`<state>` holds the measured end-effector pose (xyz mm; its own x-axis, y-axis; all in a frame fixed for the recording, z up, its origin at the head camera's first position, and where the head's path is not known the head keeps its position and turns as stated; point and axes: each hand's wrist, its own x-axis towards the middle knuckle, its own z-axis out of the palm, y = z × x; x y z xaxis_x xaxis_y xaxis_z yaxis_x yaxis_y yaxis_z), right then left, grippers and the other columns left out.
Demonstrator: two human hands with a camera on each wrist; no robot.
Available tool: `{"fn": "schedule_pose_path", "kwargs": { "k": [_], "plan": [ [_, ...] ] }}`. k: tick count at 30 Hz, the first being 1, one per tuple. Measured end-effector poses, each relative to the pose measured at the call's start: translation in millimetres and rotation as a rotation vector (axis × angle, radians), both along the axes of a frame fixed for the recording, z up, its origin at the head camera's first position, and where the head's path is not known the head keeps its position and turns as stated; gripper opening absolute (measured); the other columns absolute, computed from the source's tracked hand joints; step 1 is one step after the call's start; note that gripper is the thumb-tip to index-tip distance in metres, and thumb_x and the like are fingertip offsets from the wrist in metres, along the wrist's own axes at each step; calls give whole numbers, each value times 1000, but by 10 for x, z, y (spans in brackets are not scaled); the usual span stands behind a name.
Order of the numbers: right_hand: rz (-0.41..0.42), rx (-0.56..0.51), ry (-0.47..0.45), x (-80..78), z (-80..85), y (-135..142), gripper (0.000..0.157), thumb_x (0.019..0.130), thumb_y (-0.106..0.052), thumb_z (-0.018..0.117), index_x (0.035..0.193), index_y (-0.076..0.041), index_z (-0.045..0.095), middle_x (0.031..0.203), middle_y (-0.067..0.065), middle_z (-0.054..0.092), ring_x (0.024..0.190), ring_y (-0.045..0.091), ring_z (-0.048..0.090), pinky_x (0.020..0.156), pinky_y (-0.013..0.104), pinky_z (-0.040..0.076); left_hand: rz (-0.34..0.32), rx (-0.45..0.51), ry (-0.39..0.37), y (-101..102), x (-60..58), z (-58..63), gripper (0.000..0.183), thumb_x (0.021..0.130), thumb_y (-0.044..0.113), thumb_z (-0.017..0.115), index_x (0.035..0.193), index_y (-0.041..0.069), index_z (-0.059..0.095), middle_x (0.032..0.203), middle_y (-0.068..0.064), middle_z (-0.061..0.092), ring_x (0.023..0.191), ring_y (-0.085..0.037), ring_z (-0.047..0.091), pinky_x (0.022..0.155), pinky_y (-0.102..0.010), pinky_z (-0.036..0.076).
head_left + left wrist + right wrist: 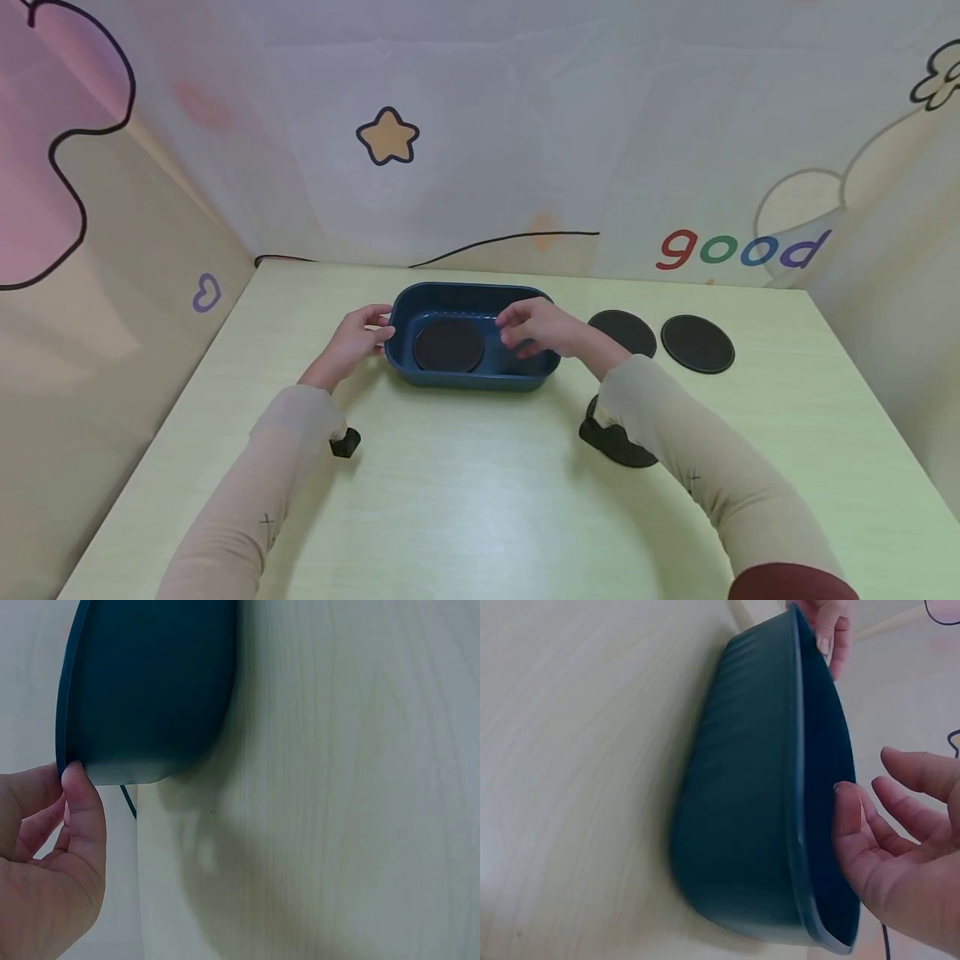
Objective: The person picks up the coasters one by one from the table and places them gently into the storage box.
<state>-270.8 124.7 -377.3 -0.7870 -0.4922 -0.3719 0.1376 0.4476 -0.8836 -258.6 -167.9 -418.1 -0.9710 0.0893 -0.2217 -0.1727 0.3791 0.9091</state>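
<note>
A dark blue rectangular plastic basin (472, 382) with rounded corners stands on the table. My left hand (358, 340) pinches its left rim between thumb and fingers, and the same grip shows on the basin wall (157, 682) in the left wrist view. Inside, toward the left, lies a flat black disc (448, 345). Over the right part of the basin is my right hand (540, 325), fingers loosely bent and apart, with nothing between them. In the right wrist view its fingertips (847, 806) overlap the basin opening.
Right of the basin, two more black discs (697, 343) (624, 330) lie flat on the table. Another black disc (626, 450) is partly hidden by the right sleeve and a black wrist device. A printed cloth (480, 167) hangs behind the pale wooden table (450, 500).
</note>
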Motion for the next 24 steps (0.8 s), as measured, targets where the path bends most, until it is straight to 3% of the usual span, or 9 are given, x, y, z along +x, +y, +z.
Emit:
{"fn": "schedule_pose_path", "kwargs": {
  "k": [11,17,24],
  "plan": [
    [132,25,-11,175,197,365,34,85,-10,57,115,0,46,87,4,55,79,18,53,70,32,49,-2,-7,2,-5,-2,7,43,89,6,48,131,3,38,108,-14,44,85,-19,49,60,-17,48],
    [119,56,-38,263,256,602,37,85,-11,56,118,0,45,98,16,54,83,25,54,70,33,48,-6,-16,6,0,-7,5,43,89,6,49,131,3,38,108,-14,43,81,-16,48,60,-17,48],
    [69,77,-38,307,221,868,39,85,-9,55,120,1,43,91,6,56,78,18,56,69,31,50,-5,-15,7,-13,-14,-19,44,89,6,49,131,4,38,108,-13,43,78,-14,48,59,-16,47]
  ]
}}
